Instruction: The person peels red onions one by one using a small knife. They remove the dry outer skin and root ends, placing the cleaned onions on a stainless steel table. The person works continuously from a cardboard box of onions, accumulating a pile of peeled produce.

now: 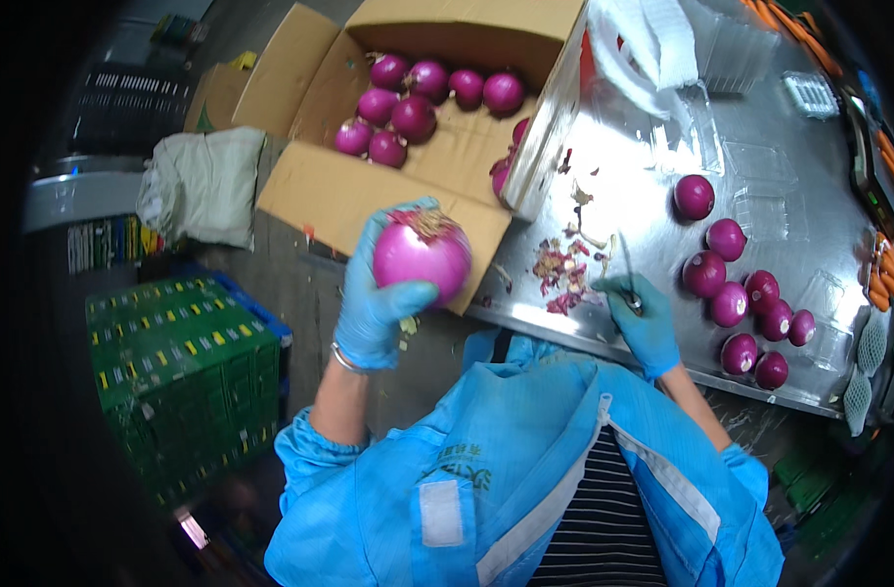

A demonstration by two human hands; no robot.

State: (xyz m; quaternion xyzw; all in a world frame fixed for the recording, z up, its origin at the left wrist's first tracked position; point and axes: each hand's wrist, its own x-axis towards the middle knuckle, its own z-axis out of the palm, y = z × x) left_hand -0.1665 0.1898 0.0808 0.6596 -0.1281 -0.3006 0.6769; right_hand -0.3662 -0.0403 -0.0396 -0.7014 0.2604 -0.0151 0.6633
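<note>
My left hand (377,301), in a blue glove, grips a large red onion (423,263) with dry roots or scraps at its top. It is raised over the front flap of a cardboard box (322,187). In my gloved right hand (643,323) is a small knife (627,268), its thin blade pointing away from me, above the metal table (638,191). Beside that hand lies a heap of onion skins and root trimmings (561,271). Several red onions (414,117) rest inside the box. To the right of the knife, several onions (727,303) with pale cut ends sit on the tabletop.
Clear plastic trays (766,213) and white foam netting (641,55) lie farther back on the table. Carrots (887,268) and a dark device, perhaps a scale (871,158), line the right edge. Green crates (183,352) and a white sack (205,187) stand at left.
</note>
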